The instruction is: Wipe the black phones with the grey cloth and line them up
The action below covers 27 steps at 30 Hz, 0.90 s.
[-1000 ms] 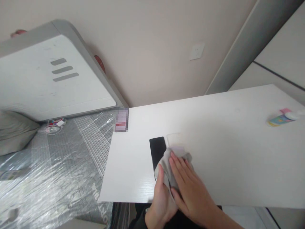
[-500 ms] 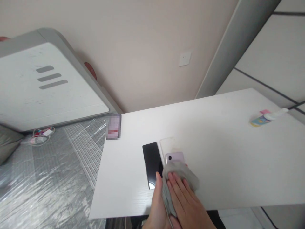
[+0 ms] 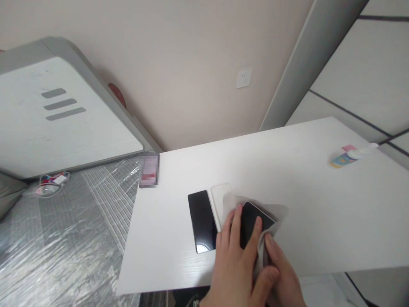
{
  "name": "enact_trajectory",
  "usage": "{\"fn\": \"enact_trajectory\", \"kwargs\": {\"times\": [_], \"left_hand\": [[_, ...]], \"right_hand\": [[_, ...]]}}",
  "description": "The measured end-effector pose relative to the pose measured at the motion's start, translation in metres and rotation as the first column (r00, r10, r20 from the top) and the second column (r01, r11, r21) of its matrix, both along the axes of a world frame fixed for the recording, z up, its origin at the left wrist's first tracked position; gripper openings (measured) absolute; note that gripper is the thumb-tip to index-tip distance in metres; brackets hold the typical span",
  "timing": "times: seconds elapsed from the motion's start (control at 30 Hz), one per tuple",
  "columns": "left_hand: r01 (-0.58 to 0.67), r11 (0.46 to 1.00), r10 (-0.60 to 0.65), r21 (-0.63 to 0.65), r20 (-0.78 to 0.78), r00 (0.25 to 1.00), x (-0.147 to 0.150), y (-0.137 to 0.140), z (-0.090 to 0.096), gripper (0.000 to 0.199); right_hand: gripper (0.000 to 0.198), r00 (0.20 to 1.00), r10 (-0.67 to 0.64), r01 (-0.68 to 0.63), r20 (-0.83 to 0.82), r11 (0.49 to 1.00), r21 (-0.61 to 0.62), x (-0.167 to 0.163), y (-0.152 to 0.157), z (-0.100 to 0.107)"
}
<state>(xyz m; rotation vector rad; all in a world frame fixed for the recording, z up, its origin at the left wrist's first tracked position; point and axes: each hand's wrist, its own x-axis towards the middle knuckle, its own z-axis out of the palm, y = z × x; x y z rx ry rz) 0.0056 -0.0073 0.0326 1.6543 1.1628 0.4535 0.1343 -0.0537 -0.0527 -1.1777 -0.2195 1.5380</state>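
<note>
A phone, dark screen up, is held above the white desk in front of me. My left hand lies over it, fingers around its left edge and one finger across the screen. A grey cloth wraps the phone's near right side, and my right hand grips the cloth and the phone there. The phone's back and lower end are hidden by my hands. Left of them, a second phone lies flat with its black screen up. Beside it lies a clear phone case, partly covered.
A spray bottle lies on the desk at the right. A blurred pinkish packet is at the desk's far left corner. Plastic-covered bedding and a white headboard are on the left; a socket is on the wall.
The phone in my hands has turned from its lilac back to its dark screen. My left hand has come over the top, and my right hand has moved to the right side with the cloth.
</note>
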Motion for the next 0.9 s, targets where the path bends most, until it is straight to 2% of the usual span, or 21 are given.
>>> {"fn": "enact_trajectory", "kwargs": {"times": [0.07,0.13,0.2,0.27,0.37,0.43,0.53,0.63,0.73,0.77,0.83,0.9], "left_hand": [[-0.062,0.997,0.065,0.037,-0.082,0.994,-0.004,0.004,0.003,0.058],[-0.163,0.987,0.163,0.007,-0.055,0.985,-0.008,0.005,0.0,0.063],[-0.25,0.961,0.255,-0.121,0.029,0.966,-0.01,0.003,-0.006,0.076],[-0.285,0.919,0.325,-0.273,0.117,0.938,-0.011,0.0,-0.011,0.08],[-0.275,0.878,0.376,-0.392,0.207,0.904,-0.01,-0.006,-0.016,0.07],[-0.265,0.862,0.394,-0.431,0.241,0.887,-0.008,-0.012,-0.019,0.067],[-0.198,0.862,0.374,-0.467,0.323,0.869,-0.005,-0.023,-0.027,0.068],[-0.154,0.861,0.387,-0.485,0.429,0.816,-0.003,-0.032,-0.04,0.069],[-0.13,0.836,0.475,-0.533,0.586,0.656,-0.002,-0.033,-0.051,0.074],[-0.097,0.816,0.51,-0.57,0.633,0.582,-0.002,-0.031,-0.053,0.075],[0.008,0.75,0.588,-0.662,0.671,0.451,-0.004,-0.027,-0.053,0.077],[0.144,0.671,0.64,-0.727,0.667,0.382,-0.005,-0.024,-0.05,0.074]], "right_hand": [[0.045,0.996,-0.035,0.029,-0.08,0.997,-0.075,-0.004,0.016,0.01],[0.048,0.996,-0.038,0.031,-0.083,0.996,-0.084,-0.007,0.032,0.02],[0.056,0.995,-0.04,0.03,-0.091,0.995,-0.099,-0.008,0.042,0.028],[0.064,0.998,-0.056,0.052,-0.035,0.994,-0.1,-0.009,0.047,0.031],[0.064,0.955,-0.113,0.122,0.275,0.992,-0.017,-0.009,0.048,0.03],[0.057,0.846,-0.146,0.115,0.512,0.989,0.093,-0.009,0.048,0.028],[0.045,0.674,-0.183,-0.057,0.716,0.953,0.296,-0.008,0.048,0.024],[0.051,0.482,-0.223,-0.344,0.847,0.841,0.417,-0.009,0.047,0.021],[0.061,0.241,-0.305,-0.57,0.921,0.724,0.388,-0.01,0.039,0.018],[0.063,0.162,-0.35,-0.647,0.923,0.668,0.367,-0.01,0.036,0.016],[0.067,0.045,-0.44,-0.802,0.897,0.52,0.295,-0.008,0.029,0.014],[0.07,-0.013,-0.509,-0.905,0.861,0.371,0.206,-0.002,0.028,0.015]]}}
